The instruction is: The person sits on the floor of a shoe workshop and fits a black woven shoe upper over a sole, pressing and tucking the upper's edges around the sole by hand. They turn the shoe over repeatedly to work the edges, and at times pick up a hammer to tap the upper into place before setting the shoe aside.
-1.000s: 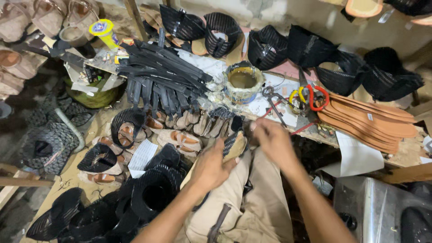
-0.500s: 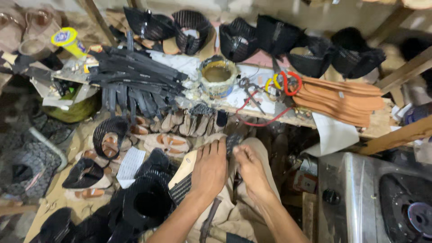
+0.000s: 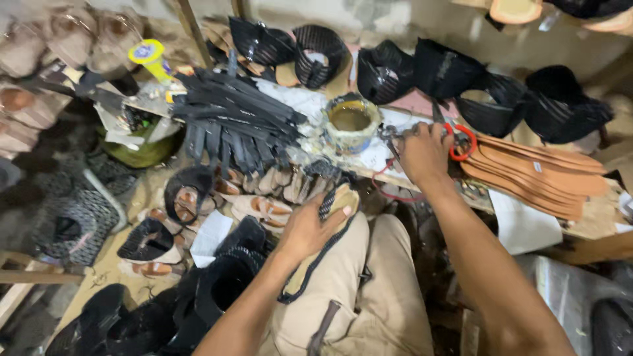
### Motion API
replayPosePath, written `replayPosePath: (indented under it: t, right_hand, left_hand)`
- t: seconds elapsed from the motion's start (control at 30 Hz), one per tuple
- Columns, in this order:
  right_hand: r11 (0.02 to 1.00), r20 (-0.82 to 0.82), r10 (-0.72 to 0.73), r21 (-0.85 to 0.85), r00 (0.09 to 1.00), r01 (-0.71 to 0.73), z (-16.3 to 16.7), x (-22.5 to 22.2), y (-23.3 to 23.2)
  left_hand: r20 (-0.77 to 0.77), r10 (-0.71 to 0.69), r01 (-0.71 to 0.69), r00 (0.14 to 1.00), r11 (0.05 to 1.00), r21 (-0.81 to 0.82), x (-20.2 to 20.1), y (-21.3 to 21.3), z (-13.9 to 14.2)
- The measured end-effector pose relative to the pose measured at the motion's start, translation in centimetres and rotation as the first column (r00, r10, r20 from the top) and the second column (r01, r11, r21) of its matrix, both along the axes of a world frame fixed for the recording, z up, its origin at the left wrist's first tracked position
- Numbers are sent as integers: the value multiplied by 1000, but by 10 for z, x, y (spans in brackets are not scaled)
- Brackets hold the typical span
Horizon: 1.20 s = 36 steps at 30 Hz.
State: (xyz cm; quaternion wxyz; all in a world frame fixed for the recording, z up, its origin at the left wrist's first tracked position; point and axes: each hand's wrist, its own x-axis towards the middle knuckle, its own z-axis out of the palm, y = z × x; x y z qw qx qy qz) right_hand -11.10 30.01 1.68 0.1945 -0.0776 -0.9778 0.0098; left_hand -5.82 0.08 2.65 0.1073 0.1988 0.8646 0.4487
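Cluttered bench [image 3: 527, 224]: L hand [image 3: 310, 231] holds sole [image 3: 326, 227], R hand [image 3: 422, 151] at scissors [image 3: 458, 142]

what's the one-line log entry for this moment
left hand: holds tan sole on lap | right hand: reaching at red-handled scissors on workbench
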Motion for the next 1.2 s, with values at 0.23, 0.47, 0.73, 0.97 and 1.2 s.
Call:
replayPosePath:
  t: [0.23, 0.47, 0.73, 0.97, 1.2]
  right_hand:
    - [505, -206, -115, -855, 972, -121, 23, 33, -6]
    - [615, -282, 164, -720, 945, -322, 7, 141, -101]
    - [482, -162, -223, -876, 961, -35, 1, 186, -166]
    - [-151, -49, -233, -985, 971, -85, -1, 180, -147]
    - [-495, 25, 8, -868, 1000, 26, -9, 171, -118]
  left_hand:
    - [-24, 151, -153, 988, 972, -180, 10, 4, 10]
    - [66, -297, 258, 953, 903, 344, 20, 6, 7]
    - [-364, -138, 74, 921, 980, -182, 64, 36, -4]
    - [-406, -179, 108, 896, 976, -192, 71, 27, 1]
    - [-384, -217, 156, 898, 971, -183, 66, 22, 3]
